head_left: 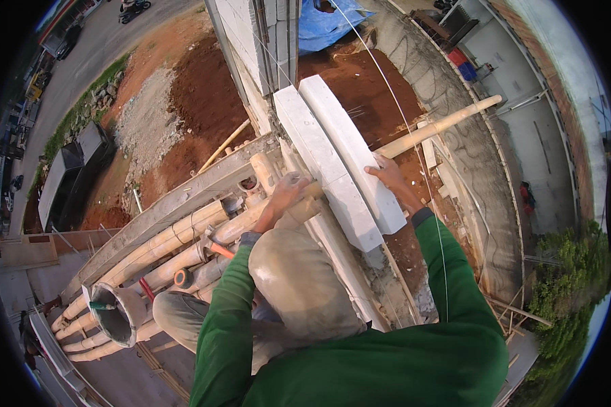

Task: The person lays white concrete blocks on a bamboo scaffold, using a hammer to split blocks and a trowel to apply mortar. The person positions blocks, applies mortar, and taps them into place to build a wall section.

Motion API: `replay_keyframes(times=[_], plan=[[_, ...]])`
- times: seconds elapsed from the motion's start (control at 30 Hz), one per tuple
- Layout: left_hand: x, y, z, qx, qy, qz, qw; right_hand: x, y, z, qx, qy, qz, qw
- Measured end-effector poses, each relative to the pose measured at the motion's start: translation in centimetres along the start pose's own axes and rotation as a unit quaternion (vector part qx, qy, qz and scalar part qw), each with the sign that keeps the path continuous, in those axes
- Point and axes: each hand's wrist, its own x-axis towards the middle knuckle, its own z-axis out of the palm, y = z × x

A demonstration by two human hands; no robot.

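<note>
Two rows of white lightweight concrete blocks lie side by side on a narrow wall ahead of me. The left row [312, 142] shows a joint partway along; the right-hand block [349, 149] is long and slightly apart from it. My right hand [385, 175] grips the outer side of that right-hand block, near its closer end. My left hand [288, 193] is just beyond my knee, fingers curled, close to the end of a bamboo pole [448, 125] that runs past the blocks. What lies under its fingers is hidden.
Bamboo poles [173, 241] lie to my left, with an orange-handled tool [218, 249], a tape measure [182, 277] and a mortar-stained bucket [119, 315] on them. A grey-white column [268, 41] rises beyond the blocks. A thin string [395, 102] crosses on the right. Red soil lies far below.
</note>
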Motion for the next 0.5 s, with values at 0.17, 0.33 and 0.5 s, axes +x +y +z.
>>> replay_keyframes(times=[0.17, 0.33, 0.5], plan=[[4.4, -2.4, 6.3, 0.05, 0.011, -0.01, 0.999, -0.9, -1.4, 0.5, -0.012, -0.005, 0.028, 1.0], [3.8, -2.8, 7.8, 0.113, 0.097, 0.072, 0.986, -0.5, -1.5, 1.9, -0.079, 0.017, 0.039, 0.996], [2.8, -2.0, 8.4, 0.048, 0.113, 0.037, 0.992, -0.3, -1.5, 1.7, -0.119, 0.004, 0.071, 0.99]])
